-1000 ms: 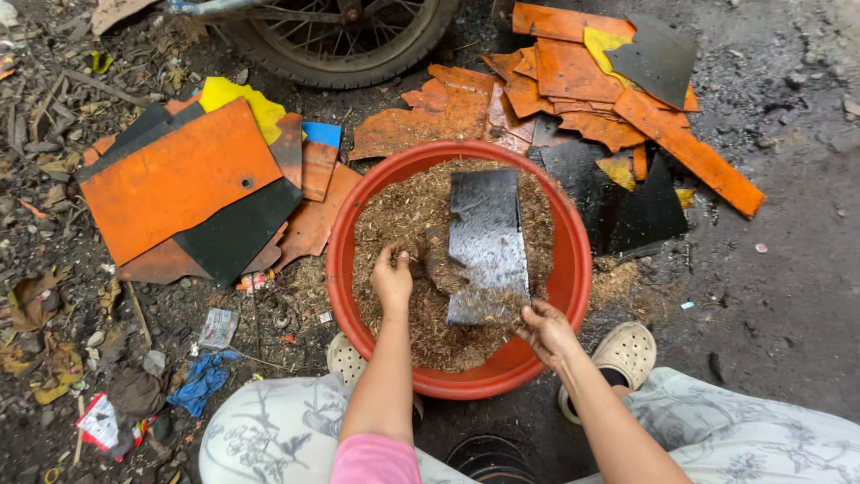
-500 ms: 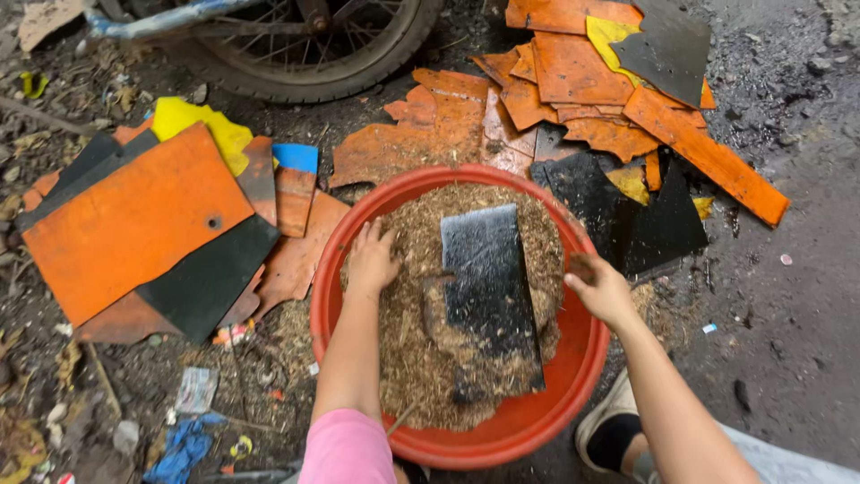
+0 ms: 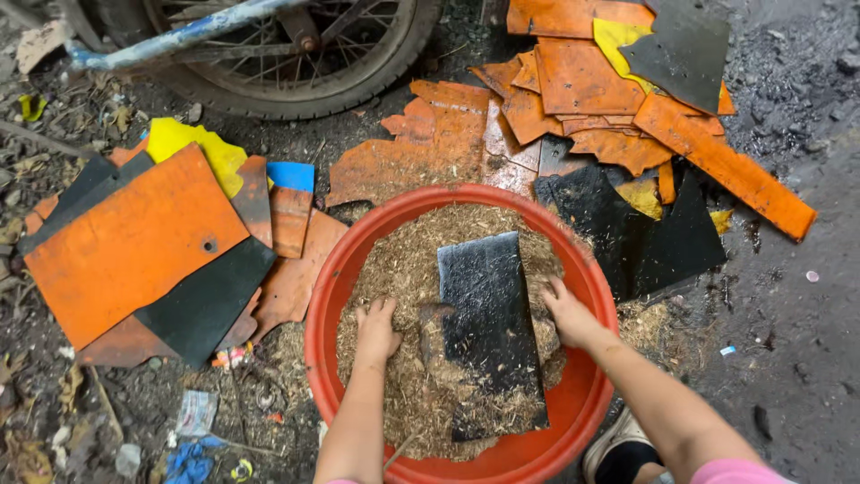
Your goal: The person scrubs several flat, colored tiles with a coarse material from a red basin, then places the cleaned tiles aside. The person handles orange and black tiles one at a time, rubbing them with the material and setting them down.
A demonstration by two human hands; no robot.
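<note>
I see both forearms reaching down into the red basin (image 3: 333,296): left hand (image 3: 376,330) loosely open on sawdust (image 3: 403,269), right hand (image 3: 568,315) open against the black sheet (image 3: 488,323).

Left hand (image 3: 376,328): bare, no glove, ring or watch showing.
Right hand (image 3: 567,315): bare, nothing worn on fingers or wrist.
Forearms: uncovered from wrist to the picture's lower edge.
Sleeve (image 3: 736,471): pink cloth, short, on the right upper arm.
Shoe (image 3: 611,441): pale clog with a perforated top, by the right arm.
</note>
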